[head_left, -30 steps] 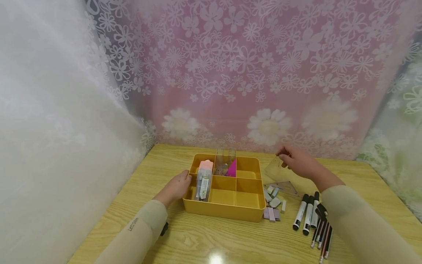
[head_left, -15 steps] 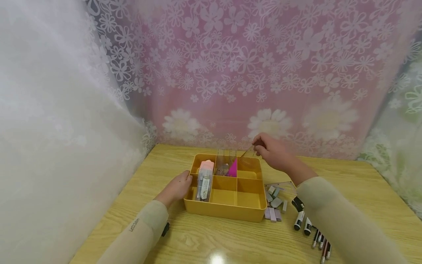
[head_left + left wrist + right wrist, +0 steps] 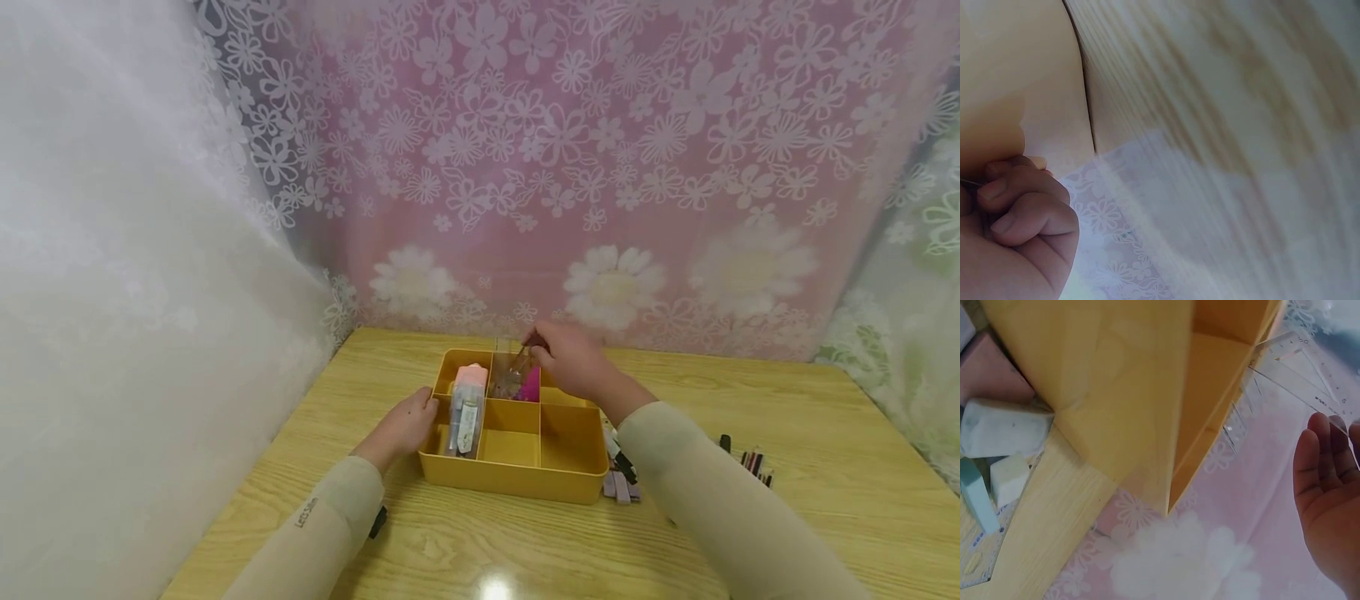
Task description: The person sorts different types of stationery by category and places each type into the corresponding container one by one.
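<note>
A yellow storage box with several compartments stands on the table. My left hand grips its left wall; curled fingers show in the left wrist view. My right hand pinches a clear plastic set square by one edge, tilted over the back middle compartment. That compartment holds a magenta piece and clear plastic items, one sticking up above the rim. A clear case with a pink top leans in the left compartments, across their divider. My right hand partly hides the back right compartment.
Right of the box lie several block erasers, some resting on another clear set square. Pencils and a marker's black cap show beyond my right sleeve, which hides much of them. A flowered curtain hangs behind the table.
My right hand has carried the set square leftward from the table's right side to above the back middle compartment. My left hand keeps its grip on the box.
</note>
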Demonstrator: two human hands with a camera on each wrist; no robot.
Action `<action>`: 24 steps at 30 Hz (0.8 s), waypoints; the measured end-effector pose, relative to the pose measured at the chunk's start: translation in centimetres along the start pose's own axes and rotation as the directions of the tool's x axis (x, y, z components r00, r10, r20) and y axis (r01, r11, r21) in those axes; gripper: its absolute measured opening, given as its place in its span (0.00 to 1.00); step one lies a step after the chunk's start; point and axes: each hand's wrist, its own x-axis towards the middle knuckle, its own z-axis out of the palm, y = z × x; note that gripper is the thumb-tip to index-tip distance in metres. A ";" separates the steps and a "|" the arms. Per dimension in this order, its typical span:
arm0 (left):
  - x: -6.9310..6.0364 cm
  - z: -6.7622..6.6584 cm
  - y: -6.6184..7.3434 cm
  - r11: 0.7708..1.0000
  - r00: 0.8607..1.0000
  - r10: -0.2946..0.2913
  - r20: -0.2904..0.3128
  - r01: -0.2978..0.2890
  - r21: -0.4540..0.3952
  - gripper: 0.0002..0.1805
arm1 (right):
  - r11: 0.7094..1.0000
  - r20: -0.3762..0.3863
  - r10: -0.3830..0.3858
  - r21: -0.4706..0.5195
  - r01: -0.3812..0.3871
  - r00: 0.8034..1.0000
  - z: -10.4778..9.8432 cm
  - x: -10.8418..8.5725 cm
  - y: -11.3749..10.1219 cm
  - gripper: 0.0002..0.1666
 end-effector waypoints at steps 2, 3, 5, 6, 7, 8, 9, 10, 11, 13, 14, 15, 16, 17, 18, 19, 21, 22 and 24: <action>0.0 0.1 -0.1 1.000 1.000 -0.005 -0.001 0.005 -0.007 0.28 | 1.000 0.019 0.003 -0.007 -0.002 1.000 0.4 0.2 -0.1 0.10; 0.0 0.1 -0.1 1.000 1.000 -0.006 -0.001 0.006 -0.008 0.28 | 1.000 0.031 0.008 -0.003 -0.008 0.999 0.6 0.3 -0.1 0.11; 0.0 0.1 -0.1 1.000 1.000 -0.009 0.000 0.009 -0.007 0.28 | 1.000 0.049 0.023 0.007 -0.023 0.999 0.9 0.5 0.0 0.13; 0.0 0.1 -0.1 1.000 1.000 -0.010 0.000 0.010 -0.005 0.29 | 1.000 0.052 0.029 0.011 -0.029 0.998 0.9 0.5 0.1 0.13; 0.0 0.0 -0.1 1.000 1.000 -0.008 0.000 0.008 -0.002 0.29 | 0.999 0.053 0.034 0.016 -0.035 0.998 1.0 0.5 0.2 0.14; 0.0 0.0 0.0 1.000 1.000 -0.005 0.000 0.005 0.002 0.29 | 0.999 0.054 0.041 0.021 -0.043 0.998 1.0 0.5 0.2 0.15; 0.0 0.0 0.0 1.000 1.000 -0.005 0.000 0.005 0.005 0.29 | 0.999 0.054 0.045 0.022 -0.046 0.998 1.0 0.5 0.4 0.15; 0.0 0.0 0.0 1.000 1.000 -0.004 0.000 0.004 0.008 0.29 | 0.999 0.053 0.047 0.024 -0.049 0.997 0.9 0.4 0.5 0.15; 0.0 0.0 0.0 1.000 1.000 -0.005 0.000 0.005 0.006 0.29 | 0.999 0.051 0.048 0.021 -0.049 0.998 0.9 0.3 0.7 0.15; 0.0 0.0 0.0 1.000 1.000 -0.004 -0.001 0.004 0.006 0.29 | 0.999 0.050 0.044 0.015 -0.045 0.998 0.8 0.1 0.9 0.15; 0.0 0.0 0.0 1.000 1.000 -0.009 -0.002 0.009 0.002 0.29 | 0.999 0.051 0.042 0.013 -0.042 0.998 0.7 -0.1 1.1 0.16; 0.0 0.0 0.1 1.000 1.000 -0.014 -0.001 0.014 0.000 0.29 | 0.999 0.053 0.036 0.006 -0.036 0.998 0.6 -0.2 1.3 0.15; -0.1 0.0 0.1 1.000 1.000 -0.017 -0.001 0.017 -0.003 0.29 | 0.999 0.055 0.033 0.004 -0.033 0.998 0.5 -0.3 1.5 0.15; -0.1 0.0 0.1 1.000 1.000 -0.018 0.000 0.018 -0.006 0.29 | 0.999 0.057 0.034 0.004 -0.034 0.998 0.3 -0.5 1.8 0.15; -0.1 0.0 0.1 1.000 1.000 -0.015 0.002 0.015 -0.005 0.29 | 0.999 0.059 0.036 0.004 -0.036 0.998 0.2 -0.7 2.0 0.15; -0.1 0.0 0.1 1.000 1.000 -0.016 0.002 0.016 -0.007 0.29 | 0.999 0.062 0.040 0.005 -0.040 0.997 0.0 -0.9 2.3 0.16; -0.1 0.0 0.1 1.000 1.000 -0.010 0.004 0.010 -0.007 0.28 | 0.999 0.067 0.051 -0.003 -0.051 0.996 -0.2 -1.4 2.9 0.16; -0.1 0.0 0.1 1.000 1.000 -0.007 0.004 0.007 -0.008 0.28 | 0.998 0.068 0.057 -0.006 -0.057 0.996 -0.4 -1.6 3.2 0.16; 0.0 0.0 0.1 1.000 1.000 0.000 0.007 0.000 -0.006 0.28 | 0.998 0.069 0.068 -0.022 -0.066 0.995 -0.6 -2.2 3.9 0.15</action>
